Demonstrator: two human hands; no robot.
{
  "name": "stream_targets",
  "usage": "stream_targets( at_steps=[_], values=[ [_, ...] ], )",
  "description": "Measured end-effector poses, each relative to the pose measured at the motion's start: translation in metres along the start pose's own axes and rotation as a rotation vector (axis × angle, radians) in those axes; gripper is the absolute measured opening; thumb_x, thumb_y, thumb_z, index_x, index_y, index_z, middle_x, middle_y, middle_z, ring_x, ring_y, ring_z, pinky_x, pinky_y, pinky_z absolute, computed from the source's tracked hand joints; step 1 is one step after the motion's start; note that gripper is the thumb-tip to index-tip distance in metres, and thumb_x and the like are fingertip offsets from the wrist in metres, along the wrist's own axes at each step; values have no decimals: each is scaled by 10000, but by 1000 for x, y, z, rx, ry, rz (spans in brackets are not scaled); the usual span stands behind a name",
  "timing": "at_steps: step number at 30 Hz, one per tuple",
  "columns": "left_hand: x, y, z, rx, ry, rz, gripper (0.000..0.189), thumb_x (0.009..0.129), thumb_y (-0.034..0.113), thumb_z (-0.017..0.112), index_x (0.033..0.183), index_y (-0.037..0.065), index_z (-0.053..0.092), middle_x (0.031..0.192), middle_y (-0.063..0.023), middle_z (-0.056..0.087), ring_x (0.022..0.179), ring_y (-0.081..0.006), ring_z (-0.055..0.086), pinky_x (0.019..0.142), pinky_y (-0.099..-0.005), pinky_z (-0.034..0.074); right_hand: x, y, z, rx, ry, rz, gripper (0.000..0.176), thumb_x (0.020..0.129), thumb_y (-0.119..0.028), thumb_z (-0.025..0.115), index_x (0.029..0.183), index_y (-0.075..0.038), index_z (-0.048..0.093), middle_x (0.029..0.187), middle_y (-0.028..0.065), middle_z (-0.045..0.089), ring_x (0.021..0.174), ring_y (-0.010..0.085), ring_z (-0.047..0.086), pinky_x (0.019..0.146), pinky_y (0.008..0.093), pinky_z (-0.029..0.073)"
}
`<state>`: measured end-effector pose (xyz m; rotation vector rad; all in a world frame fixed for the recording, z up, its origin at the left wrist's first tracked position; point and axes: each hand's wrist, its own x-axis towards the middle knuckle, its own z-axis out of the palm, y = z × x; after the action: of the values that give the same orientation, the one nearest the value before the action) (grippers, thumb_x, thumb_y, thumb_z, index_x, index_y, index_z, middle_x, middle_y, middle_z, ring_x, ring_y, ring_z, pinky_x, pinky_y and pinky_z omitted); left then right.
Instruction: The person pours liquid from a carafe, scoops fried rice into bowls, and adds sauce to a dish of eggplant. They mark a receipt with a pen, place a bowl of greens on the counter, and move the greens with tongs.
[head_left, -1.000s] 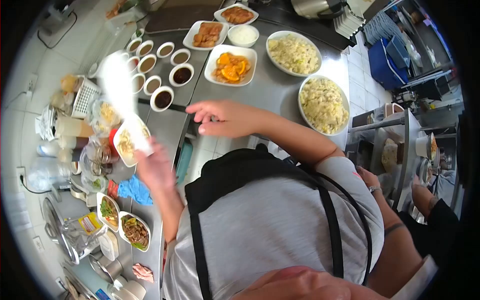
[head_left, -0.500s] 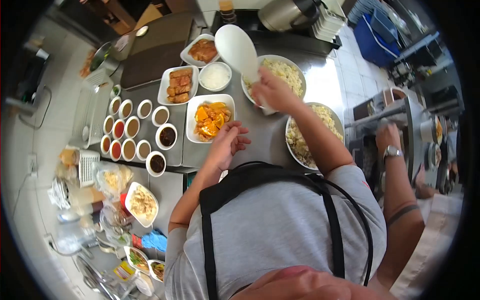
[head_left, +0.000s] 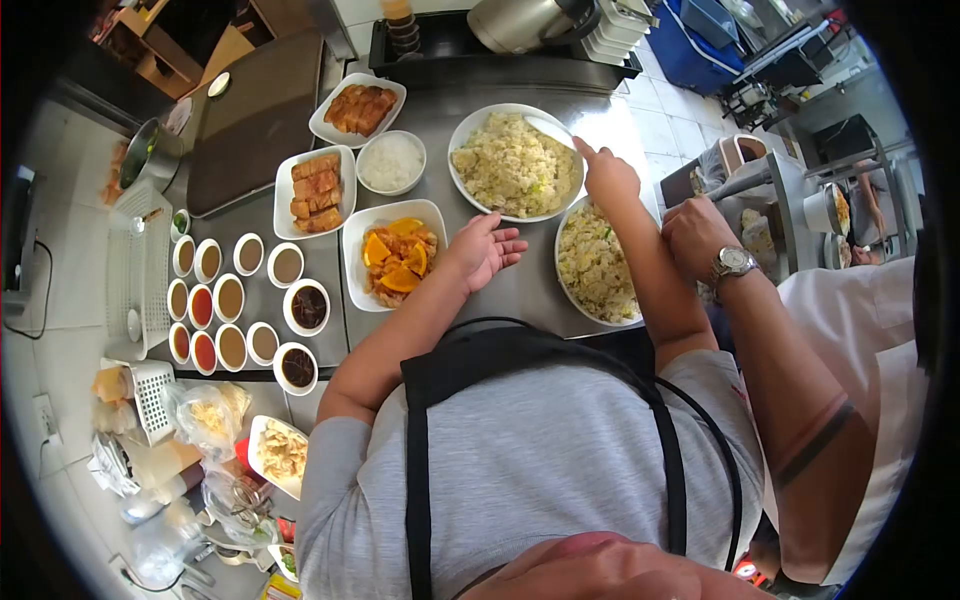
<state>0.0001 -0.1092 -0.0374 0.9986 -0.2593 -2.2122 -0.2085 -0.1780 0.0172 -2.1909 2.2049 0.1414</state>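
My right hand (head_left: 612, 178) is closed around a white rice paddle (head_left: 550, 130), its blade pressed against the fried rice (head_left: 512, 162) along the right rim of a round white bowl (head_left: 457, 188). Just below that bowl, my left hand (head_left: 485, 250) is held palm up with fingers apart, holding nothing. A second bowl of fried rice (head_left: 600, 265) sits under my right forearm, partly hidden by it. Left of my left hand is a square white dish (head_left: 352, 268) of chicken with orange slices (head_left: 402, 262).
A co-worker's hand with a wristwatch (head_left: 735, 262) is beside my right forearm. Behind stand a small bowl of white rice (head_left: 391, 163) and dishes of sliced meat (head_left: 316, 190) and browned meat (head_left: 358, 110). Several sauce cups (head_left: 230, 297) fill the left counter; a steel pitcher (head_left: 520, 28) stands behind.
The rice paddle has come down from the air onto the fried rice in the upper bowl. My left hand has opened palm up. The co-worker's arm has moved in closer to mine.
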Motion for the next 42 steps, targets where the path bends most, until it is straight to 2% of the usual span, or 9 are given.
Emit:
stream_targets(
  at_steps=[3,6,9,12,18,25,35,38,42],
  values=[
    [2,1,4,31,54,32,305,861,293,374,1002,23,387,946,-137,486,817,-242,525,661,-329,447,-2,-9,-2,15,-64,1,472,778,-88,379,1220,-255,375,946,132,537,808,281,576,676,365,463],
    [14,2,-2,-9,50,39,243,851,247,398,1010,98,292,895,-129,471,719,-254,554,556,-336,451,0,-15,-25,42,-40,18,458,783,-104,377,1214,-259,383,956,132,539,825,281,572,684,362,462],
    [24,0,-3,27,77,39,239,874,247,336,1015,55,337,938,-160,483,810,-267,531,623,-329,443,10,-27,-28,12,11,-12,420,791,-134,371,1190,-260,410,956,132,544,837,277,570,689,363,461],
    [24,-3,4,46,147,81,217,872,216,341,1029,76,289,922,-154,494,764,-261,545,584,-323,442,20,-35,-18,-36,15,-58,343,798,-194,380,1121,-256,475,960,125,547,841,277,571,697,373,458],
    [30,-3,5,209,245,159,196,855,160,359,1011,95,261,871,-128,511,687,-227,555,538,-325,449,20,-47,-53,-222,54,-210,370,797,-154,382,1121,-296,492,962,84,533,857,245,557,727,344,441],
    [29,-3,5,250,220,201,244,835,152,394,1024,91,251,870,-139,508,693,-220,552,546,-319,461,3,-86,-52,-495,242,-583,343,757,-172,463,1074,-285,530,849,34,516,765,194,533,641,309,393],
    [29,-2,6,275,274,209,255,827,144,396,1027,75,253,865,-151,507,677,-219,550,541,-315,466,1,-81,-62,-571,248,-640,291,745,-165,481,1014,-242,563,846,37,516,795,212,527,639,311,378],
    [29,-2,5,270,250,190,290,823,135,392,1058,66,237,852,-143,501,631,-203,551,499,-293,458,6,-72,-47,-562,237,-621,250,743,-165,484,965,-228,581,819,37,520,782,207,533,629,306,384],
    [30,-2,6,279,276,209,305,821,128,388,1072,59,229,843,-141,498,610,-198,552,480,-285,454,11,-74,-73,-486,236,-597,140,712,-189,511,761,-125,626,818,58,556,760,221,553,608,341,385]
  ],
)
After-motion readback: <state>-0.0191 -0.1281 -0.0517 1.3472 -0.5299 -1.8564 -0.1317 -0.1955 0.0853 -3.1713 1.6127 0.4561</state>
